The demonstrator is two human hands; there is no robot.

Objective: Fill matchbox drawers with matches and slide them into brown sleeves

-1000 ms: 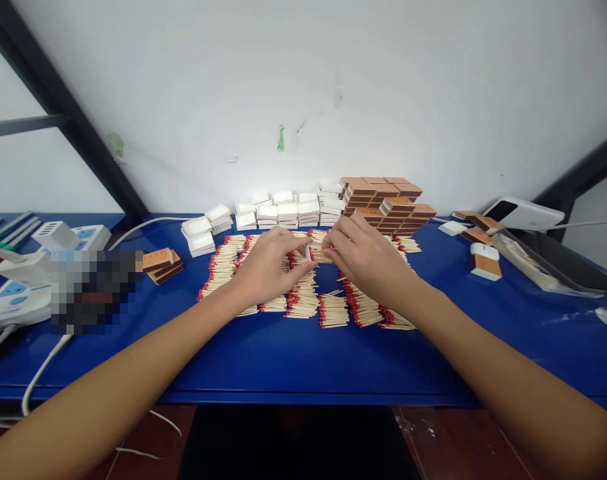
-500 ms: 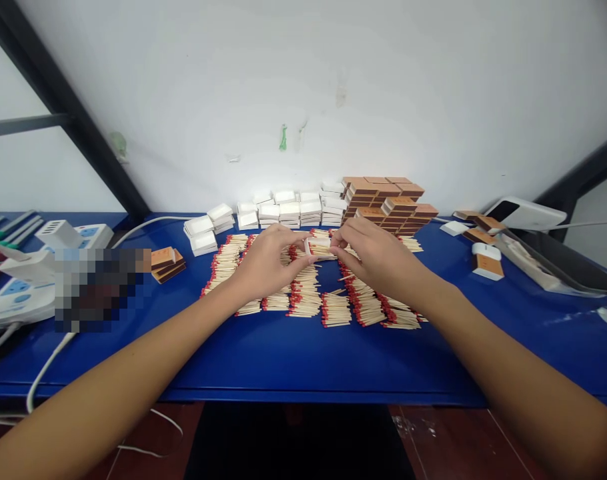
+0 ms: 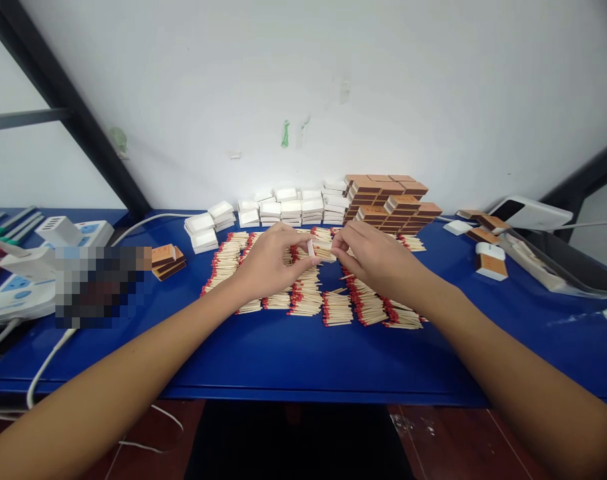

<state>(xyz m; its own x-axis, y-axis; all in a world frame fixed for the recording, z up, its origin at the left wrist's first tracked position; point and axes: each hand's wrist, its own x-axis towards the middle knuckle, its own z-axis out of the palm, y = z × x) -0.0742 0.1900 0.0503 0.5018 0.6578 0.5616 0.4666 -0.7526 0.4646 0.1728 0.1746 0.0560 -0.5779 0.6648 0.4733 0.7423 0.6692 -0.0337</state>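
A small white matchbox tray [image 3: 314,249] with matches lying in it is held above the table between my hands. My left hand [image 3: 267,264] pinches its left end between thumb and fingers. At the right end, the thumb and fingertips of my right hand [image 3: 372,252] are closed on the tray; whether they also grip matches inside it is hidden. Beneath and around both hands lie rows of loose red-headed matches [image 3: 304,298], partly covered by the hands. One more pile of matches [image 3: 337,309] lies just in front.
White trays [image 3: 271,212] are stacked along the wall, beside a pile of brown matchboxes [image 3: 383,193]. More matchboxes [image 3: 491,265] lie at the right and left. A power strip [image 3: 31,283] with cables and a blurred-out object [image 3: 96,287] occupy the blue table's [image 3: 293,363] left side.
Both hands stay at the tray in nearly the same place. The tray and the matches in it look slightly tilted compared with before; the whole view has shifted a little.
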